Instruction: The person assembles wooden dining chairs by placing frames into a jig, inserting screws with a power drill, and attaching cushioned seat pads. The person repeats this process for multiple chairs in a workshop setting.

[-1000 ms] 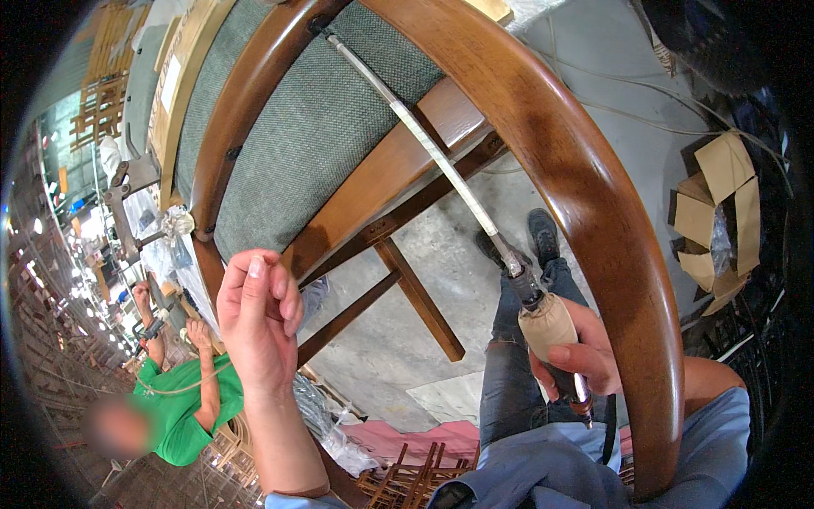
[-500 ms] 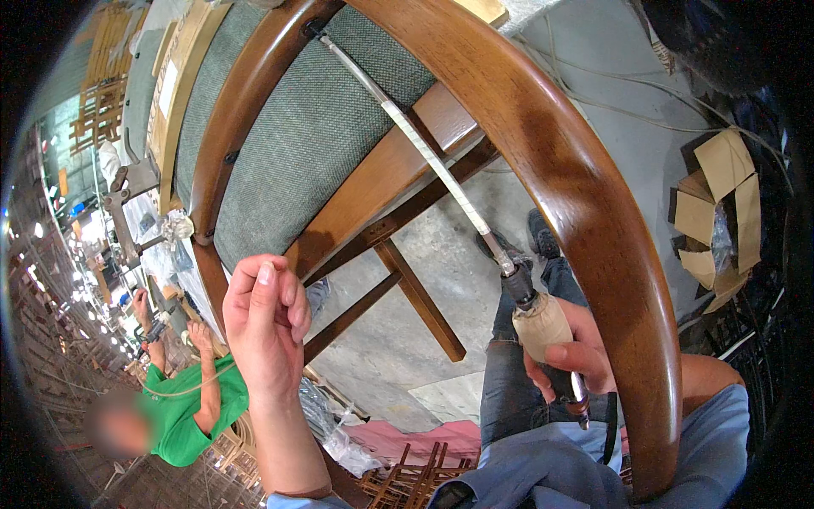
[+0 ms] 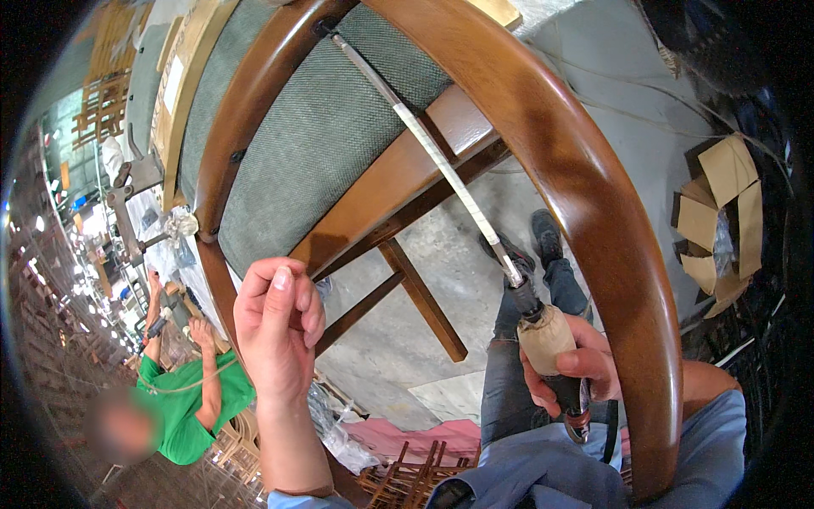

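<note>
My right hand (image 3: pixel 593 360) is wrapped round the handle of a power screwdriver (image 3: pixel 547 339), its body partly covered in pale wrapping. Its long shaft (image 3: pixel 437 157), partly bound in white tape, runs up and left across the chair. The shaft's far end meets a dark recess (image 3: pixel 324 29) in the curved wooden rail (image 3: pixel 242 110). The chair has a grey-green padded part (image 3: pixel 314 140) and a broad, glossy brown curved rail (image 3: pixel 585 187) in front of my right arm. My left hand (image 3: pixel 275 331) is raised beside the padding, fingers curled with the thumb against them; what they hold, if anything, is hidden.
An open cardboard box (image 3: pixel 721 225) stands on the floor at right, with cables (image 3: pixel 678 110) beyond it. A metal clamp (image 3: pixel 131 199) is at left. A co-worker in a green shirt (image 3: pixel 199 407) works at lower left. Clear plastic wrap (image 3: pixel 339 433) lies below my left arm.
The chair and the screwdriver's shaft have shifted slightly right in view. My right hand and the screwdriver sit a little lower. Both hands keep their closed pose.
</note>
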Demonstrator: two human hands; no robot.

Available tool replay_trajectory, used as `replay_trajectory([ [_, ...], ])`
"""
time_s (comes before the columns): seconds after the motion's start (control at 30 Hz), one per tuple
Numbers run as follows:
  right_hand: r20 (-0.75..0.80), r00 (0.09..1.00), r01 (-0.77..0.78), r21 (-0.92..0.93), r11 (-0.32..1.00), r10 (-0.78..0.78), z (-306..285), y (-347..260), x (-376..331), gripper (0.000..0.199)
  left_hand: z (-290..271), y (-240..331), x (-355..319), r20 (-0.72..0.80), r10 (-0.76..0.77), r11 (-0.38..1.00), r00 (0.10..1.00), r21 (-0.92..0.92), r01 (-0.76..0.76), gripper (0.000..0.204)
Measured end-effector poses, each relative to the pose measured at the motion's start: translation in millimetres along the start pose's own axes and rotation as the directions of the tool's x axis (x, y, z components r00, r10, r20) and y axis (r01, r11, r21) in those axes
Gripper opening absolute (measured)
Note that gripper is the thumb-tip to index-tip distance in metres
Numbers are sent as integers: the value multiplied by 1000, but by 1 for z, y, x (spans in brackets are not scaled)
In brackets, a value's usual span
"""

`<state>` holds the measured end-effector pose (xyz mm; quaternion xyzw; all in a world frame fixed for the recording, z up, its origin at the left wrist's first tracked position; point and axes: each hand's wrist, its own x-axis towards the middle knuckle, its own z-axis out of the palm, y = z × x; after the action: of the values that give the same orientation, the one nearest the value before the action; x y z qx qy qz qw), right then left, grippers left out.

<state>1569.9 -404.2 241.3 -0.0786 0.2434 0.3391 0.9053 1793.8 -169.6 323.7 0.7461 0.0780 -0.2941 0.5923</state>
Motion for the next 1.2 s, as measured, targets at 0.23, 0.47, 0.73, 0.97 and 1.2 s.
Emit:
replay_trajectory([
  [0.23,16,997,70,-57,996,-69,-21,27,13,61,-6,-4,4,24,8,1000,1000,1,-8,19],
  [0.47,-3,997,79,-51,996,-80,-18,20,13,62,-5,-4,4,37,8,1000,999,3,-8,19],
  [0.73,-36,997,63,-84,994,-66,-25,15,11,63,-5,-4,4,55,13,1000,998,-11,-13,18],
  [0.97,-9,1000,4,-93,996,-5,-25,6,3,65,-3,-2,1,60,1,999,998,-44,2,17],
  [1.2,4,1000,21,-151,988,-21,-18,-2,-1,59,-1,3,-2,47,-79,995,996,-59,82,15],
])
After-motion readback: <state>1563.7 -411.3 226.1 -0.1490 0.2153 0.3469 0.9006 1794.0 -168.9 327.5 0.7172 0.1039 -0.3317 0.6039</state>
